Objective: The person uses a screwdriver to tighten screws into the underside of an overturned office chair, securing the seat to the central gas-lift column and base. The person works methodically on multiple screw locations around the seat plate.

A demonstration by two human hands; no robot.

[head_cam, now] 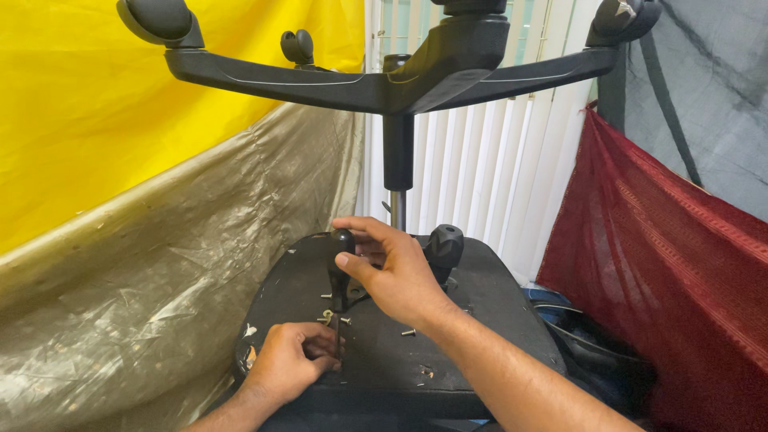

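while the office chair lies inverted, seat underside [448, 352] near, the right hand [396, 276] grips a screwdriver's black handle [342, 240]; the left hand [290, 360] pinches its shaft [339, 336]. rigid, light, likely best held by the handle.

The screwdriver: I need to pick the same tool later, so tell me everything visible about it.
The screwdriver has a rounded black handle and a thin dark shaft. It stands about upright, tip down on the black underside of the upturned chair seat. The right hand grips the handle from the top, its fingers curled over it. The left hand pinches the lower shaft near the tip. Small screws lie close by. The tip itself is hidden.
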